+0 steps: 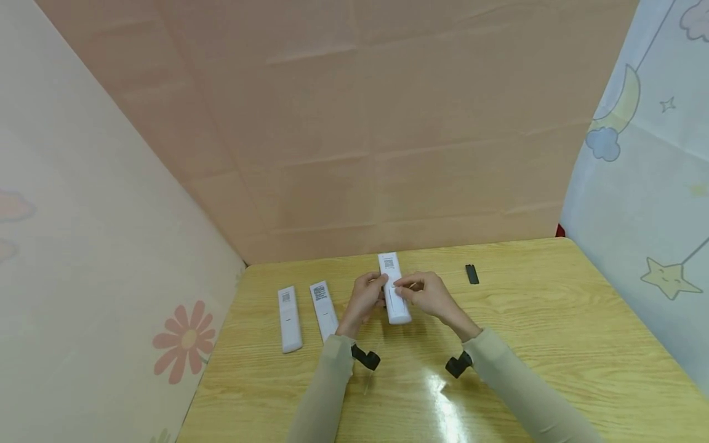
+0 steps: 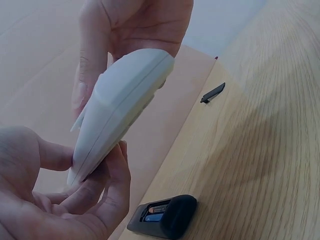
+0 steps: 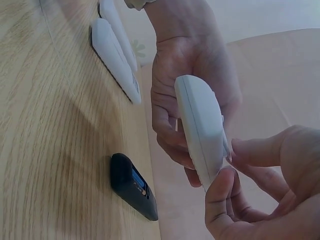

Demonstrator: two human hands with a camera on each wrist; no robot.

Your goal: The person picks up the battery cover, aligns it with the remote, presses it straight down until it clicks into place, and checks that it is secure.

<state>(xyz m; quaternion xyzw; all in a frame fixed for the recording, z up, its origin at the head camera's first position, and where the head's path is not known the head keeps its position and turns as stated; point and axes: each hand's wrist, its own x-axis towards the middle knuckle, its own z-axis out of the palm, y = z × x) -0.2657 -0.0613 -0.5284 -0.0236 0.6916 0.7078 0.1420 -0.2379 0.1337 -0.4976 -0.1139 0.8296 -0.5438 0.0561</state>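
Observation:
My left hand (image 1: 362,299) grips a white remote control (image 1: 398,312) by its side, thumb along the edge and fingers curled beneath. The remote's back faces up, with a printed code label at its far end. My right hand (image 1: 432,296) pinches the battery cover (image 3: 226,146) between thumb and fingers. In both wrist views one end of this cover stands tilted away from the remote's body. The inside of the battery compartment is hidden. On the table below, a black remote (image 2: 172,220) shows batteries in its uncovered compartment; the head view hides it.
Two more white remotes, a left one (image 1: 290,329) and a nearer one (image 1: 324,314), lie back up on the wooden table (image 1: 554,344). My left forearm overlaps the nearer one. A black battery cover (image 1: 472,274) lies at the back right. Fabric walls border the table.

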